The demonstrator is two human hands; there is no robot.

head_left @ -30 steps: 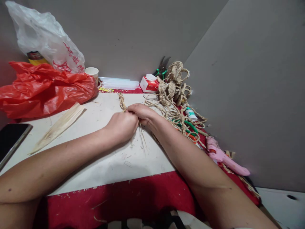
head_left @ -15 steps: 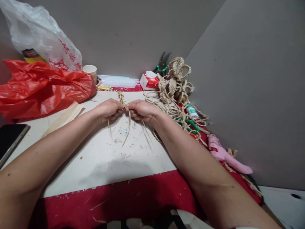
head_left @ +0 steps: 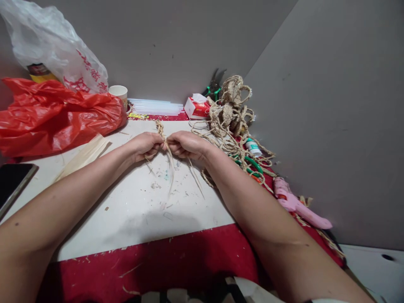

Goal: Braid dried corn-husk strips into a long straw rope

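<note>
A short braid of straw-coloured strands (head_left: 160, 127) lies on the white board (head_left: 139, 210), its near end pinched between my two hands. My left hand (head_left: 147, 146) is closed on the strands from the left. From the right, my right hand (head_left: 185, 145) pinches them too, its fingertips nearly touching those of the left. Loose strand ends hang below: a thin one under my left hand, a blurred one (head_left: 171, 168) in the middle, and another (head_left: 196, 179) under my right hand. The exact hold of the fingertips is too small to make out.
Left: a red plastic bag (head_left: 63, 118), a phone (head_left: 15, 183) and pale flat husk (head_left: 85, 155). Behind: a paper cup (head_left: 118, 91), clear sticks (head_left: 158, 107) and a tissue pack (head_left: 197, 108). Right: coiled braided cord (head_left: 232, 113), pruning shears (head_left: 214, 86) and a pink glue gun (head_left: 296, 205).
Both hands stay at the braid with small finger movements. The loose middle strand has swung and blurred, and the strand ends beneath both hands have shifted slightly.
</note>
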